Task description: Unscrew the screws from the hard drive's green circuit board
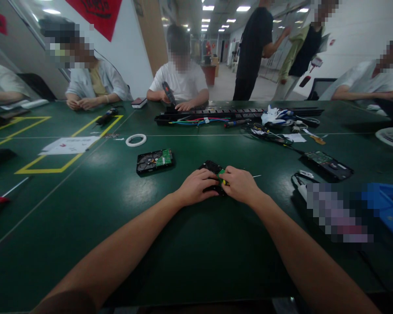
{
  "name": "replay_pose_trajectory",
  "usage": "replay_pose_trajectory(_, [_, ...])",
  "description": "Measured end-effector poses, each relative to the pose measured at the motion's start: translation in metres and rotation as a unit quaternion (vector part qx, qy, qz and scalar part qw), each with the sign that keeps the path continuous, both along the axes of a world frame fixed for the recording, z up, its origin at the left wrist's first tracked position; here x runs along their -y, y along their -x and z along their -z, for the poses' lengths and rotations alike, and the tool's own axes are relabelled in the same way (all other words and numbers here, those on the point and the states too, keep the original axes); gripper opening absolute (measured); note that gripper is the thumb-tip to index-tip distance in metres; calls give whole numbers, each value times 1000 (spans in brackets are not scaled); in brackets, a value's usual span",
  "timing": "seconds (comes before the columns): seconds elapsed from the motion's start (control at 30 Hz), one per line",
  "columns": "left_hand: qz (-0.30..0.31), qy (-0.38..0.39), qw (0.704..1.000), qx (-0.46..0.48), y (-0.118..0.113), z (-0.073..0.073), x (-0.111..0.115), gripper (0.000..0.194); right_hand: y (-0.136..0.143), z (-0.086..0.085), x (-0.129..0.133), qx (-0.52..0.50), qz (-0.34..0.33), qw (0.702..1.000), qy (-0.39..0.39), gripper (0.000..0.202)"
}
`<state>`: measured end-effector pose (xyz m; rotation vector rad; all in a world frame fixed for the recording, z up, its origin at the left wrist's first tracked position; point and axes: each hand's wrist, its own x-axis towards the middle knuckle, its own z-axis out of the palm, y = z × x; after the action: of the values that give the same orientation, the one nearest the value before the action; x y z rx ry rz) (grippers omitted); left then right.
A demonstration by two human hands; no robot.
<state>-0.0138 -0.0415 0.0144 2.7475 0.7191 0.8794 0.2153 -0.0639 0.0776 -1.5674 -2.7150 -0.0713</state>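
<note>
A black hard drive (212, 165) with a green circuit board lies between my hands on the green table. My left hand (198, 186) is closed over its left side, fingers curled onto it. At its right side, my right hand (240, 183) is closed in a pinch on a yellow-handled tool (225, 182). A thin metal shaft (256, 175) pokes out to the right beyond that hand, perhaps part of the same tool. My fingers hide much of the drive. Another hard drive (155, 162), board side up, rests to the left, and a third drive (327, 165) to the right.
A roll of white tape (136, 140) and a paper sheet (68, 145) lie left. Across the back stretches a long black rail (236, 114) with coloured wires. Cables, white gloves (275, 115) and a blue bin (389, 207) are right. A red-handled screwdriver (0, 201) lies far left; co-workers sit opposite.
</note>
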Motion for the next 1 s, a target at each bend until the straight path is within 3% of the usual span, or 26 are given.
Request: replay_pose_trajectory(1.0, [-11,-1,1000,-6,1,-2,2,33,-9,2,-1,-81,24,996,-23,31])
